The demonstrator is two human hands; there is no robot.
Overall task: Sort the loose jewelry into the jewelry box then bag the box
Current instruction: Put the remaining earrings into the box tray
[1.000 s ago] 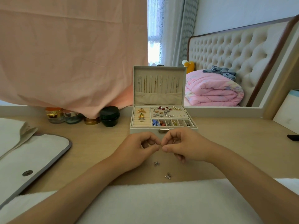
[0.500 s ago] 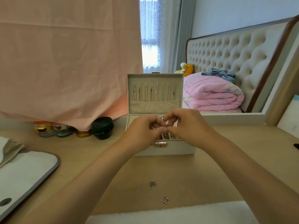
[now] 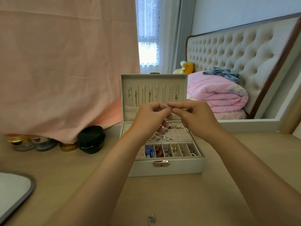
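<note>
— Where is the jewelry being handled?

— A small piece (image 3: 171, 107) is pinched between the left hand (image 3: 150, 117) and the right hand (image 3: 194, 117). It is raised above the open box (image 3: 167, 168), in front of the lid (image 3: 154, 82). The fingers (image 3: 176, 106) of both hands are curled tight on it. What kind of piece it is cannot be told.

— Why is it held up by both hands and not simply dropped in?

— Probably a clasp or backing is being worked, so it is lifted toward the eyes and steadied from both sides. It is kept over the box, so a slip would likely be caught by the tray.

— And the rest?

— The lid is stood upright, so the chains (image 3: 149, 95) hung in it are kept straight. The compartments (image 3: 172, 150) along the front are partly filled, and studs are set in the panel (image 3: 175, 136) behind them. One loose piece (image 3: 151, 219) is seen on the desk (image 3: 162, 193) near the person, well apart from the box. The bag (image 3: 14, 186) is laid at the left, presumably reserved for last.
</note>
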